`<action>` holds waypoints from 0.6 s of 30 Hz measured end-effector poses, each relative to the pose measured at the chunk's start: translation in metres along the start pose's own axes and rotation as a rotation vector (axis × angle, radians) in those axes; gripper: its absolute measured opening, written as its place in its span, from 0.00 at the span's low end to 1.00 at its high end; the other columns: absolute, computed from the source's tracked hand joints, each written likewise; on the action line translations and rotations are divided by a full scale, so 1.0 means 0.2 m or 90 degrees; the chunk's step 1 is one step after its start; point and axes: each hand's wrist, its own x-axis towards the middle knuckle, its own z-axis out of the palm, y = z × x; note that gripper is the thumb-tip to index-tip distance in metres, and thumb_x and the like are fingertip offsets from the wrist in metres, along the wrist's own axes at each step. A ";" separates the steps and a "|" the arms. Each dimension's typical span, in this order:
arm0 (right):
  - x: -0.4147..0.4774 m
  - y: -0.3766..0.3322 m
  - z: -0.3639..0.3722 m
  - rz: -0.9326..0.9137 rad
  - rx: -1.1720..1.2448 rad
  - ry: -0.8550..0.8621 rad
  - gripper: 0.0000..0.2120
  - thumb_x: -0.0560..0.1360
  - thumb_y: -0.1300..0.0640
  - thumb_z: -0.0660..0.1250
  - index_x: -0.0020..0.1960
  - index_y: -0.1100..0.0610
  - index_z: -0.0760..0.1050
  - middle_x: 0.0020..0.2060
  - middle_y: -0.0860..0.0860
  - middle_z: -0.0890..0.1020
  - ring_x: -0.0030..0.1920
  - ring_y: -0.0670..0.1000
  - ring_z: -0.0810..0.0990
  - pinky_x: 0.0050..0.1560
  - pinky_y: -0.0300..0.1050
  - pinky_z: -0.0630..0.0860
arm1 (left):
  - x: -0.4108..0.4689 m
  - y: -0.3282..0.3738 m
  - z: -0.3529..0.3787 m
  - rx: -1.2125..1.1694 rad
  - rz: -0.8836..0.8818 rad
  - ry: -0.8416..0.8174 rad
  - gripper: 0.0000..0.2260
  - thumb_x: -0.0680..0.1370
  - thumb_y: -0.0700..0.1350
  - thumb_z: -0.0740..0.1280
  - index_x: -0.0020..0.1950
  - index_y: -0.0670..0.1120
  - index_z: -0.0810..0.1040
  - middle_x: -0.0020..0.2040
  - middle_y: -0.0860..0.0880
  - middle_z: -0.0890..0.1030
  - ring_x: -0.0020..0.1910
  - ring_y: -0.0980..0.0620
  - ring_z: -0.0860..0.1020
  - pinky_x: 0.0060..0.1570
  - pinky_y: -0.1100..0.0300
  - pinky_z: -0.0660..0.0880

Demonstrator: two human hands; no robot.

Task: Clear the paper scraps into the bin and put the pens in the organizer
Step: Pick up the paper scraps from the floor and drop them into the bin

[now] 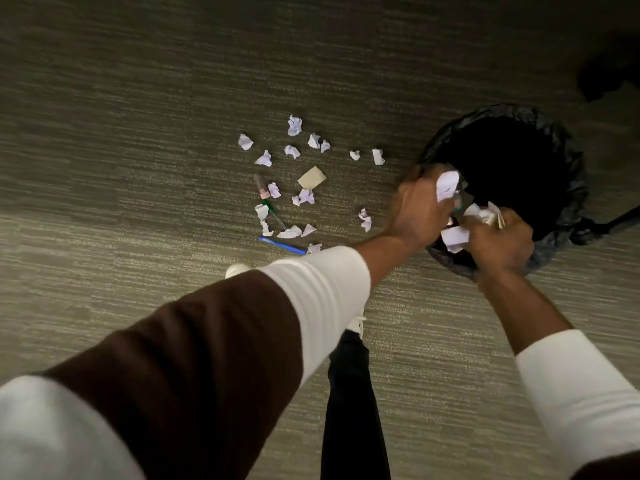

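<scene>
Grey-green carpet fills the floor under us. We hold both hands together over the near rim of the bin, which has a black bag in it. Our left hand is curled shut around a white crumpled paper, and more paper shows under its fingers. Our right hand is just beside it, touching it, and is closed on a bunch of paper scraps too. Both bunches hang above the dark hole of the bin.

Away from our hands, on the side of our left hand, many more little paper scraps lie spread on the carpet. A tan square of paper sits among them. A blue pen lies flat on the near edge of the mess. A green pen lies a bit past it, partly under scraps. Just beyond that one lies a clear pen with a pink band.

Below our left sleeve we see a white shoe and a dark trouser leg.
</scene>
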 end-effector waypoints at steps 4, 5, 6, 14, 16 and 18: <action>0.09 0.04 0.01 0.108 0.110 -0.008 0.34 0.62 0.44 0.79 0.65 0.53 0.80 0.53 0.51 0.85 0.40 0.49 0.86 0.35 0.49 0.87 | -0.01 0.02 0.07 -0.042 0.028 -0.061 0.40 0.82 0.52 0.71 0.86 0.41 0.52 0.80 0.35 0.67 0.76 0.36 0.72 0.71 0.49 0.73; 0.09 0.05 0.01 0.114 0.101 0.003 0.35 0.62 0.44 0.79 0.67 0.54 0.79 0.54 0.51 0.83 0.40 0.48 0.86 0.35 0.48 0.86 | -0.03 0.01 0.07 -0.043 0.043 -0.066 0.40 0.83 0.51 0.70 0.86 0.41 0.51 0.82 0.36 0.64 0.78 0.37 0.69 0.73 0.48 0.71; 0.10 0.06 0.01 0.107 0.074 0.016 0.35 0.62 0.44 0.78 0.67 0.54 0.78 0.55 0.52 0.84 0.43 0.51 0.87 0.39 0.51 0.87 | -0.04 -0.01 0.08 -0.044 0.049 -0.075 0.39 0.83 0.52 0.70 0.86 0.42 0.52 0.82 0.37 0.65 0.79 0.38 0.69 0.73 0.48 0.72; -0.10 0.07 0.03 -0.267 0.055 0.014 0.08 0.75 0.53 0.71 0.54 0.52 0.79 0.49 0.54 0.85 0.41 0.48 0.85 0.50 0.50 0.84 | -0.16 -0.34 -0.04 0.035 0.001 -0.014 0.04 0.82 0.42 0.69 0.55 0.48 0.82 0.48 0.49 0.87 0.44 0.49 0.86 0.47 0.48 0.86; -0.19 0.05 0.10 -0.360 0.078 -0.019 0.04 0.77 0.56 0.71 0.52 0.52 0.80 0.47 0.53 0.85 0.39 0.48 0.82 0.45 0.45 0.81 | -0.18 -0.45 -0.10 0.075 -0.022 -0.010 0.04 0.82 0.41 0.68 0.54 0.48 0.82 0.47 0.51 0.86 0.40 0.51 0.85 0.43 0.49 0.86; -0.30 0.03 0.18 -0.410 0.082 -0.085 0.04 0.77 0.58 0.70 0.51 0.54 0.81 0.47 0.53 0.85 0.40 0.49 0.83 0.44 0.44 0.81 | -0.20 -0.56 -0.16 0.136 -0.046 -0.015 0.06 0.81 0.40 0.67 0.54 0.49 0.82 0.48 0.50 0.86 0.42 0.49 0.85 0.42 0.49 0.85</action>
